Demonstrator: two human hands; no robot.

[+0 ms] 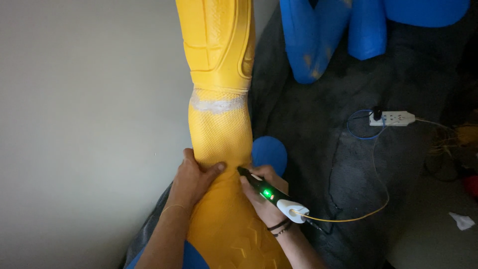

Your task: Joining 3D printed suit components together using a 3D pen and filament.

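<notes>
Dim, soft light from the left; sharp focus, shadowed right side.

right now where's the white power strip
In the head view the white power strip lies at right on the dark grey carpet, below the blue moulded parts and right of the long yellow part, with a blue cable loop at its left end.
</notes>
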